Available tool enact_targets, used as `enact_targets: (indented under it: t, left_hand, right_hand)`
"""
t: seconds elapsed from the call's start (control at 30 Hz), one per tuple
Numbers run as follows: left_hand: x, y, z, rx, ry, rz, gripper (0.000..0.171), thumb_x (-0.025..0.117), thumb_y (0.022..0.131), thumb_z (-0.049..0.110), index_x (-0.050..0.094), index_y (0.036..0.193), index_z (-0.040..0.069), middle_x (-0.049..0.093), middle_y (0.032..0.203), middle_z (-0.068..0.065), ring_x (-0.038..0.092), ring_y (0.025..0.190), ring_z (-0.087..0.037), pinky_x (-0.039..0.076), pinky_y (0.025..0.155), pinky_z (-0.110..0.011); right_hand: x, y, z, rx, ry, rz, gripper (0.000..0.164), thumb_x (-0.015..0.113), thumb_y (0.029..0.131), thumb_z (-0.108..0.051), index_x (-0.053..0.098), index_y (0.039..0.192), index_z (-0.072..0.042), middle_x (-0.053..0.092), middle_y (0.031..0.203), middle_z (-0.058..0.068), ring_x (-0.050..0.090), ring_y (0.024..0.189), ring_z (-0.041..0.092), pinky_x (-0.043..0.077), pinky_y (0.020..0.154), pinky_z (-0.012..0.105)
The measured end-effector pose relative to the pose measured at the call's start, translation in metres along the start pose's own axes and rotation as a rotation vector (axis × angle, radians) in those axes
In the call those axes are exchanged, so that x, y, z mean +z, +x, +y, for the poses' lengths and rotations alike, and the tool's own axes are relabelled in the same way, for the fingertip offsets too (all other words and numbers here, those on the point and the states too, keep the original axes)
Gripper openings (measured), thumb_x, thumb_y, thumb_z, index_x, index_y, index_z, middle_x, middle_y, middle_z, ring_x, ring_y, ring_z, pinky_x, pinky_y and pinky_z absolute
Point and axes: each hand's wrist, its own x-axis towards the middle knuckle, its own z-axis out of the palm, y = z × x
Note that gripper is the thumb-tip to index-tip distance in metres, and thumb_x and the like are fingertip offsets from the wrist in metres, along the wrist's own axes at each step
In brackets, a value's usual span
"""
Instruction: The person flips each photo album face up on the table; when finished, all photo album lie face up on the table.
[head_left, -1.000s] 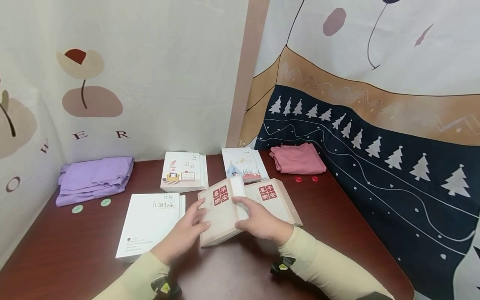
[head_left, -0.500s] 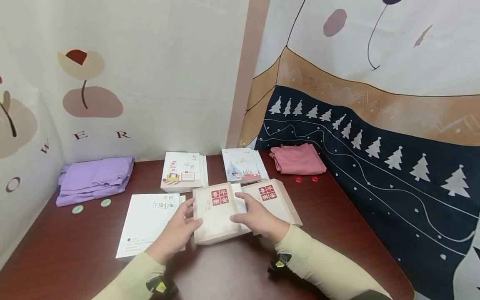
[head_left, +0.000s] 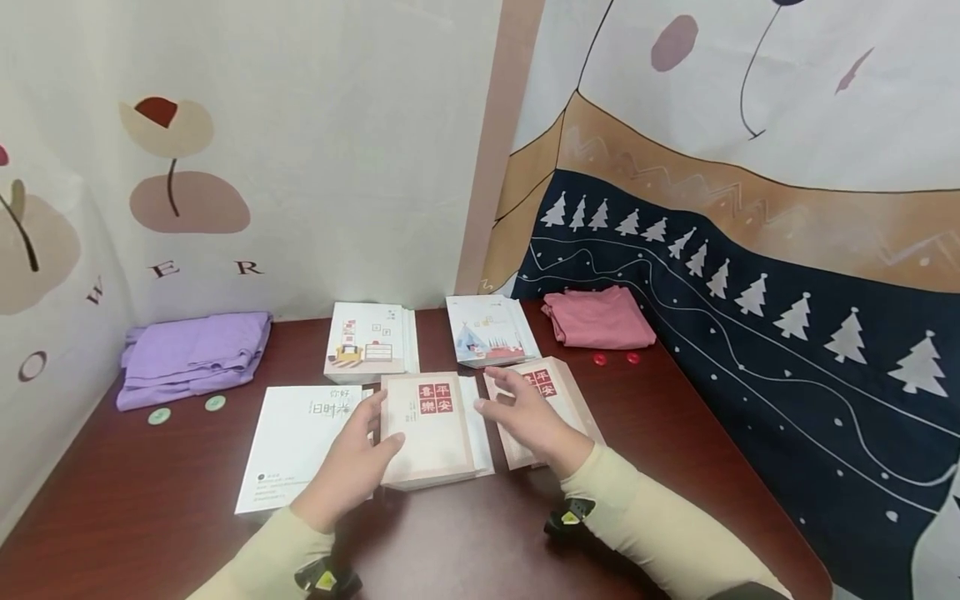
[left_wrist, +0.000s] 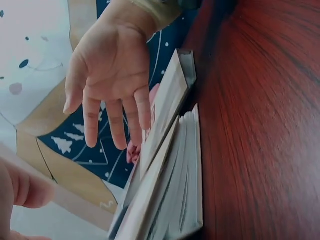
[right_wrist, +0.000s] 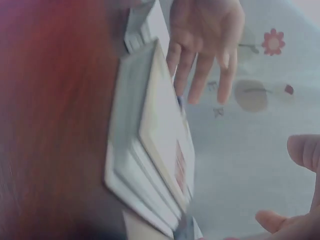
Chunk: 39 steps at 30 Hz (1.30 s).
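A cream book (head_left: pixel 429 446) with red square characters lies flat in the middle of the table. My left hand (head_left: pixel 347 467) is at its left edge, thumb over the cover's margin; the right wrist view shows that left hand (right_wrist: pixel 207 37) with straight fingers. My right hand (head_left: pixel 536 423) hovers over a second cream book (head_left: pixel 587 410), covering part of its red print. Seen from the left wrist, the right hand (left_wrist: pixel 115 70) is spread and holds nothing. White pages or a flap (head_left: pixel 480 429) show along the middle book's right side. A white book (head_left: pixel 288 446) lies left of my left hand.
Two illustrated white books, one back left (head_left: pixel 367 333) and one back right (head_left: pixel 487 329), stand near the wall. Folded purple cloth (head_left: pixel 197 354) with green buttons (head_left: pixel 215 403) is at left; folded pink cloth (head_left: pixel 597 318) with red buttons (head_left: pixel 633 358) is at right.
The middle cream book was tilted and overlapping the right one; it now lies flat, shifted left and nearer. My right hand has let go and moved right, over the other cream book.
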Motion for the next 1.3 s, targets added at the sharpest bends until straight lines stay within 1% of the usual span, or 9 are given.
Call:
enact_targets:
  t: [0.1, 0.3, 0.37, 0.57, 0.77, 0.93, 1.07, 1.17, 1.3]
  left_hand:
    - [0.006, 0.001, 0.004, 0.048, -0.039, 0.019, 0.069, 0.056, 0.105, 0.014, 0.025, 0.166, 0.006, 0.027, 0.17, -0.027, 0.024, 0.158, -0.046, 0.026, 0.126, -0.057]
    - [0.027, 0.009, 0.012, 0.141, -0.124, -0.022, 0.065, 0.057, 0.104, 0.007, 0.031, 0.163, 0.004, 0.037, 0.164, -0.028, 0.036, 0.152, -0.047, 0.032, 0.124, -0.058]
    - [0.036, 0.011, 0.014, 0.153, -0.155, -0.038, 0.064, 0.057, 0.103, 0.006, 0.033, 0.162, 0.003, 0.041, 0.161, -0.028, 0.041, 0.149, -0.048, 0.034, 0.122, -0.059]
    - [0.062, 0.021, 0.018, 0.155, -0.234, -0.119, 0.062, 0.06, 0.102, 0.007, 0.039, 0.16, 0.004, 0.046, 0.157, -0.028, 0.048, 0.144, -0.048, 0.04, 0.118, -0.061]
    - [0.081, 0.031, 0.02, 0.102, -0.298, -0.232, 0.061, 0.06, 0.101, 0.008, 0.04, 0.158, 0.0, 0.047, 0.155, -0.032, 0.05, 0.142, -0.049, 0.043, 0.116, -0.063]
    - [0.093, 0.038, 0.025, 0.048, -0.352, -0.311, 0.064, 0.06, 0.102, 0.013, 0.036, 0.16, 0.0, 0.041, 0.158, -0.035, 0.041, 0.148, -0.05, 0.039, 0.118, -0.062]
    - [0.103, 0.043, 0.029, -0.001, -0.433, -0.367, 0.069, 0.057, 0.104, 0.013, 0.027, 0.163, -0.003, 0.035, 0.158, -0.04, 0.039, 0.149, -0.051, 0.039, 0.12, -0.059]
    - [0.109, 0.046, 0.031, -0.042, -0.491, -0.391, 0.069, 0.053, 0.106, 0.013, 0.019, 0.164, -0.004, 0.033, 0.158, -0.041, 0.041, 0.147, -0.052, 0.04, 0.119, -0.058]
    - [0.115, 0.05, 0.032, -0.082, -0.541, -0.384, 0.069, 0.049, 0.108, 0.014, 0.015, 0.165, -0.002, 0.031, 0.159, -0.041, 0.043, 0.145, -0.054, 0.042, 0.118, -0.058]
  right_hand:
    - [-0.014, 0.0, -0.001, -0.003, -0.046, 0.021, 0.067, 0.073, 0.1, -0.027, 0.045, 0.158, -0.009, 0.04, 0.163, 0.027, 0.042, 0.148, 0.05, 0.042, 0.117, 0.06]
    - [-0.045, -0.001, 0.001, -0.069, -0.194, 0.104, 0.062, 0.076, 0.098, -0.027, 0.054, 0.152, -0.005, 0.054, 0.149, 0.026, 0.055, 0.137, 0.044, 0.047, 0.113, 0.058]
    - [-0.056, -0.001, 0.003, -0.073, -0.221, 0.129, 0.062, 0.076, 0.098, -0.026, 0.054, 0.151, -0.004, 0.056, 0.147, 0.026, 0.055, 0.135, 0.044, 0.047, 0.113, 0.058]
    - [-0.085, -0.002, 0.014, -0.013, -0.256, 0.186, 0.066, 0.076, 0.098, -0.024, 0.049, 0.154, -0.004, 0.05, 0.155, 0.027, 0.048, 0.144, 0.047, 0.04, 0.12, 0.059]
    - [-0.106, -0.005, 0.024, 0.067, -0.361, 0.165, 0.073, 0.075, 0.098, -0.027, 0.042, 0.159, -0.004, 0.045, 0.158, 0.031, 0.046, 0.145, 0.048, 0.043, 0.116, 0.062]
    - [-0.115, -0.008, 0.029, 0.143, -0.353, 0.102, 0.078, 0.077, 0.097, -0.028, 0.039, 0.161, -0.006, 0.046, 0.157, 0.03, 0.049, 0.142, 0.046, 0.047, 0.112, 0.062]
    - [-0.119, -0.011, 0.034, 0.179, -0.344, 0.064, 0.079, 0.078, 0.096, -0.029, 0.039, 0.161, -0.007, 0.047, 0.156, 0.03, 0.053, 0.136, 0.046, 0.05, 0.109, 0.062]
    - [-0.121, -0.011, 0.038, 0.191, -0.344, 0.049, 0.079, 0.078, 0.096, -0.03, 0.039, 0.162, -0.008, 0.046, 0.157, 0.029, 0.053, 0.137, 0.046, 0.05, 0.108, 0.062]
    - [-0.123, -0.01, 0.042, 0.189, -0.332, 0.043, 0.08, 0.078, 0.095, -0.031, 0.04, 0.162, -0.009, 0.045, 0.158, 0.029, 0.051, 0.139, 0.047, 0.05, 0.109, 0.063]
